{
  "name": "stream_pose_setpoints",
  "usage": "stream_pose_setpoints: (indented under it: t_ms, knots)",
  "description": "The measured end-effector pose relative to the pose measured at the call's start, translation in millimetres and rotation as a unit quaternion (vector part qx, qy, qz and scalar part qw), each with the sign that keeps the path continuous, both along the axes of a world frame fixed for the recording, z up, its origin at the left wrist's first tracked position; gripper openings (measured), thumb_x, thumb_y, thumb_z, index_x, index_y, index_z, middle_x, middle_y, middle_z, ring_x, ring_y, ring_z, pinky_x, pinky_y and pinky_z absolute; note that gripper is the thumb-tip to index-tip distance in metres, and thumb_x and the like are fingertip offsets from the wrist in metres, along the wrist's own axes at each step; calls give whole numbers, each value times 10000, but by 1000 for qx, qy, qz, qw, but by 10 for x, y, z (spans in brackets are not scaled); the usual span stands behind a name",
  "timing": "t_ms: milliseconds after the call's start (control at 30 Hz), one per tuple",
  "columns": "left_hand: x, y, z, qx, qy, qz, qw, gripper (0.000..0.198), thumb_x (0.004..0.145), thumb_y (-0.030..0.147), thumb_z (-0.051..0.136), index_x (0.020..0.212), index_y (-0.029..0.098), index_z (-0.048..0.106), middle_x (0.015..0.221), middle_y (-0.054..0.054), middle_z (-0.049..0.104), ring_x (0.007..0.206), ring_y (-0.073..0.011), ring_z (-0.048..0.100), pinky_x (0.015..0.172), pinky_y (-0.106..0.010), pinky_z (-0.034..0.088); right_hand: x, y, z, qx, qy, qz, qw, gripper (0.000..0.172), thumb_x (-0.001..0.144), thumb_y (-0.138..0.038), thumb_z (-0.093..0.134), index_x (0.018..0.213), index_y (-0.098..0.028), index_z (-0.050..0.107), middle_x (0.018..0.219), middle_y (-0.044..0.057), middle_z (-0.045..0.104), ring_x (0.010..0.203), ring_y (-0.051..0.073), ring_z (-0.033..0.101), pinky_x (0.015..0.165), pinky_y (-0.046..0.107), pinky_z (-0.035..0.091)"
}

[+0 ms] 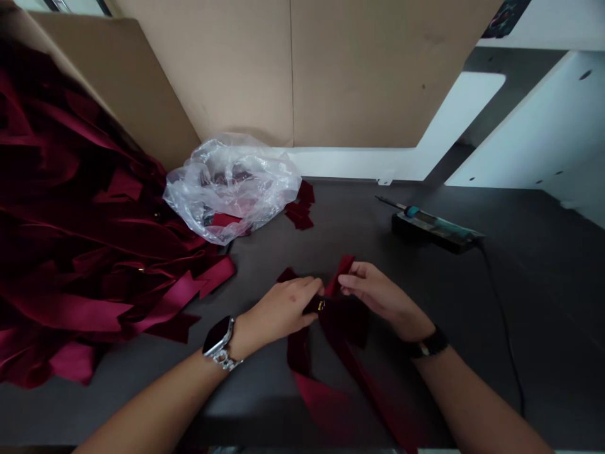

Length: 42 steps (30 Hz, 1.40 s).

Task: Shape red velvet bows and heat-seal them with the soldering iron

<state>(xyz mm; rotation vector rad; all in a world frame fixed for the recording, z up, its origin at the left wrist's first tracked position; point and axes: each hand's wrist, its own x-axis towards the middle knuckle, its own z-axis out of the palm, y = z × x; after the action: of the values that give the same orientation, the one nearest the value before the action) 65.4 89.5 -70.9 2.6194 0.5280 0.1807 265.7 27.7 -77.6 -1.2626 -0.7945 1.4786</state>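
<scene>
A dark red ribbon bow [341, 318] lies on the dark table [543, 284] in front of me, its tails running toward the near edge. My left hand [283, 308] is closed on the bow's middle, where a small gold bit shows by the fingertips. Just right of it, my right hand [378, 293] pinches an upper loop of the same bow. Each wrist carries a watch.
A big heap of red ribbons [80, 239] fills the left side. A clear plastic bag [231, 186] with red pieces sits behind the hands, loose red scraps [300, 211] beside it. A corded tool on a stand [435, 228] lies at the right. Cardboard panels stand at the back.
</scene>
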Motion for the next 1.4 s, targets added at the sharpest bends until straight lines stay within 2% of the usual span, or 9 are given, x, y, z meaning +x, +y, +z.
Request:
stream_pose_setpoints:
  t_ms: [167, 267, 467, 667, 833, 1000, 1100, 1267, 1400]
  knots:
    - [39, 49, -82, 132, 8, 66, 989, 21, 898, 169, 511, 905, 175, 530, 834, -30, 642, 761, -180, 606, 615, -276, 407, -118, 7, -159, 20, -115, 24, 993, 270, 666, -403, 770, 714, -160, 662, 747, 34, 678, 652, 153, 592, 639, 276, 441]
    - [65, 41, -126, 170, 33, 94, 980, 140, 936, 194, 464, 852, 173, 574, 770, -35, 638, 735, -191, 613, 592, -282, 401, -146, 32, -241, 44, -150, -10, 988, 236, 681, -388, 730, 713, -167, 654, 794, 50, 690, 723, 181, 612, 686, 300, 450]
    - [105, -5, -238, 96, -13, 121, 988, 106, 913, 222, 541, 882, 162, 624, 853, -42, 649, 769, -187, 627, 650, -277, 443, -177, 48, -325, 75, -179, -72, 978, 283, 711, -450, 665, 666, -185, 576, 804, 57, 679, 711, 184, 592, 685, 314, 445]
    - [154, -43, -277, -12, -94, 147, 985, 74, 860, 136, 574, 906, 156, 628, 821, -33, 641, 713, -153, 606, 677, -263, 450, -129, 42, -334, 97, -359, -77, 925, 248, 740, -415, 603, 644, -196, 540, 689, 41, 622, 711, 207, 570, 685, 330, 413]
    - [169, -35, -307, -66, -117, 165, 977, 111, 806, 119, 620, 911, 155, 622, 795, -25, 631, 722, -159, 598, 682, -271, 461, -151, 34, -306, 90, -353, -78, 928, 242, 752, -404, 581, 637, -200, 519, 672, 36, 605, 692, 204, 568, 663, 325, 409]
    - [158, -49, -321, -51, -105, 159, 980, 83, 865, 180, 593, 928, 144, 633, 874, -59, 640, 786, -184, 608, 735, -313, 475, -166, 27, -248, 91, -391, -49, 915, 193, 734, -359, 595, 636, -198, 552, 677, 29, 616, 674, 192, 557, 665, 320, 395]
    - [152, -68, -297, -64, -141, 162, 975, 106, 875, 164, 563, 948, 142, 638, 894, -65, 631, 801, -179, 608, 744, -309, 476, -164, 27, -213, 95, -353, -66, 929, 230, 728, -386, 606, 617, -195, 541, 652, 23, 598, 650, 184, 542, 643, 310, 396]
    - [203, -96, -245, -173, -274, 185, 928, 178, 858, 135, 493, 955, 152, 641, 876, -55, 630, 763, -143, 602, 726, -283, 488, -187, 14, -116, 99, -229, -146, 957, 281, 719, -429, 655, 620, -196, 533, 640, 12, 582, 586, 155, 497, 570, 280, 397]
    - [280, -120, -274, -368, -367, 179, 835, 153, 788, 179, 577, 939, 159, 583, 934, -59, 654, 870, -148, 634, 818, -294, 509, -233, 4, -73, 106, -153, -186, 965, 274, 682, -424, 712, 632, -197, 569, 645, 19, 601, 582, 152, 501, 562, 275, 410]
